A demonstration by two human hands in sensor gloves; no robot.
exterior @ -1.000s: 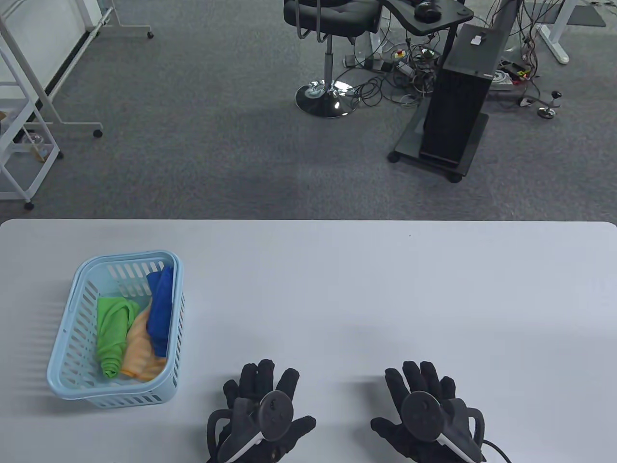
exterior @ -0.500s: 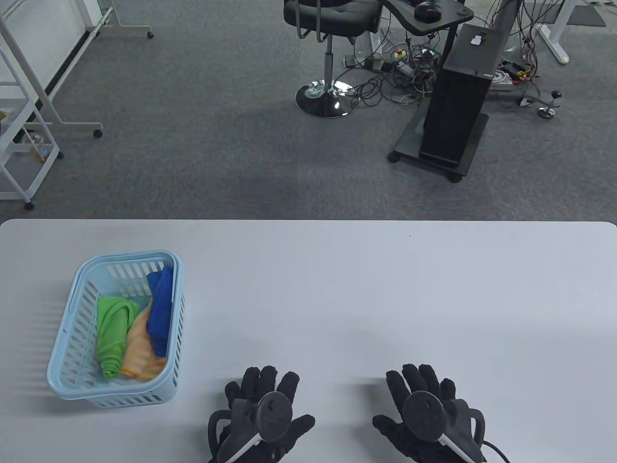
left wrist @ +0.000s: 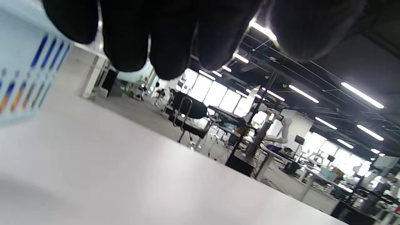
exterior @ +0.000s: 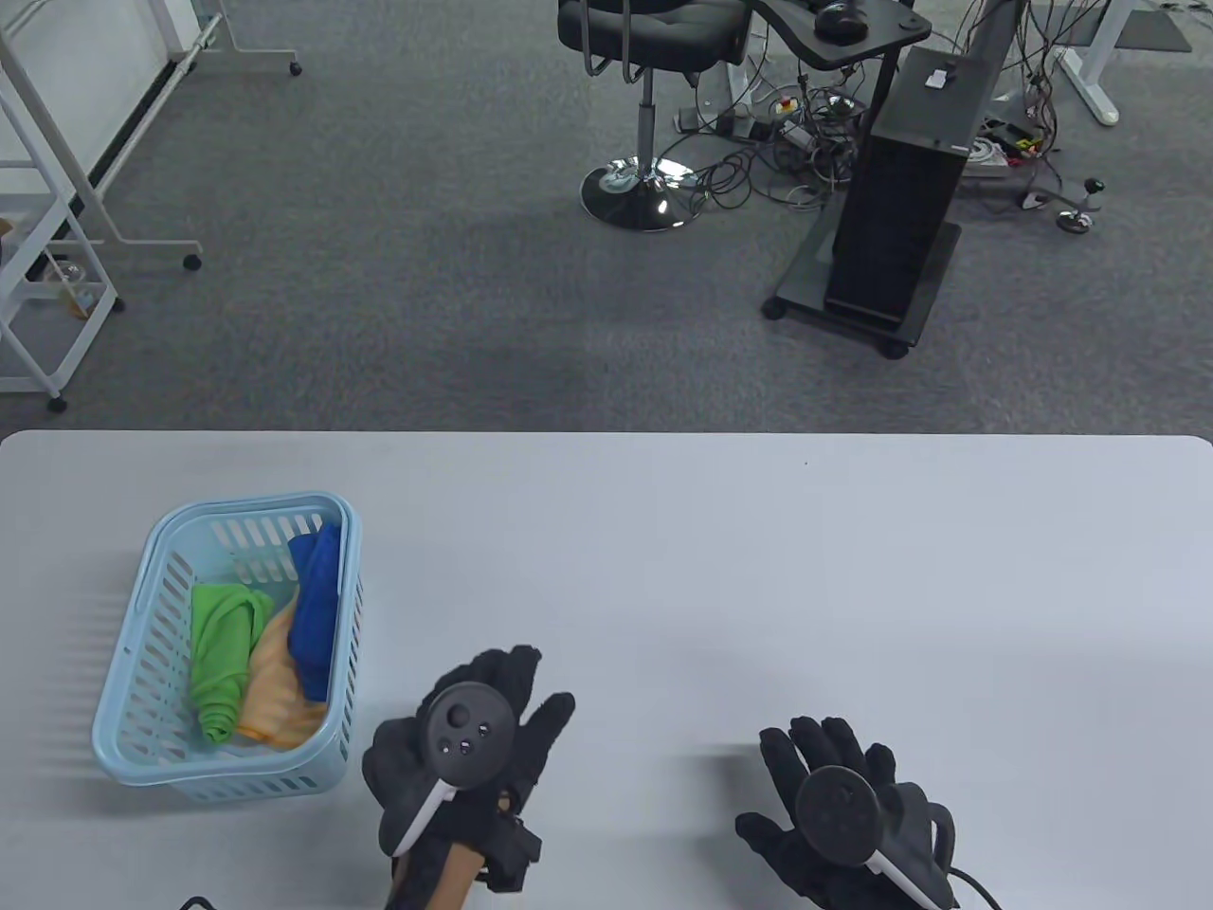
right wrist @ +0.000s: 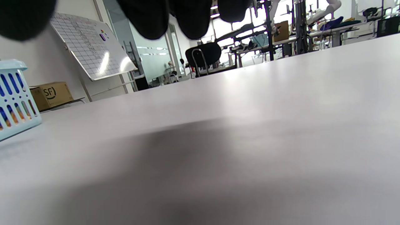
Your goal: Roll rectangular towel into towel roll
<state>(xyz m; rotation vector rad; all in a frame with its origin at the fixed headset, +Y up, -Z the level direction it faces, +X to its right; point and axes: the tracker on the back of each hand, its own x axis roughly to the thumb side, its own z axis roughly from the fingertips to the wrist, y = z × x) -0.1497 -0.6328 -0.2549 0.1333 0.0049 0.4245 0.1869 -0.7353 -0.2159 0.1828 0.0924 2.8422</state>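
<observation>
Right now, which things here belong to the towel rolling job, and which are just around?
Job: green towel, orange towel, blue towel, basket, table, left hand, right hand.
Around: chair, black stand, cables, white rack.

left hand (exterior: pixel 474 749) lifted, shifted toward basket (exterior: pixel 152 758)

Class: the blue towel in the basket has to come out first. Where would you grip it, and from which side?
Probably pinch the blue towel at its raised far end, from above: the basket walls block the sides, and the left hand is nearest.
</observation>
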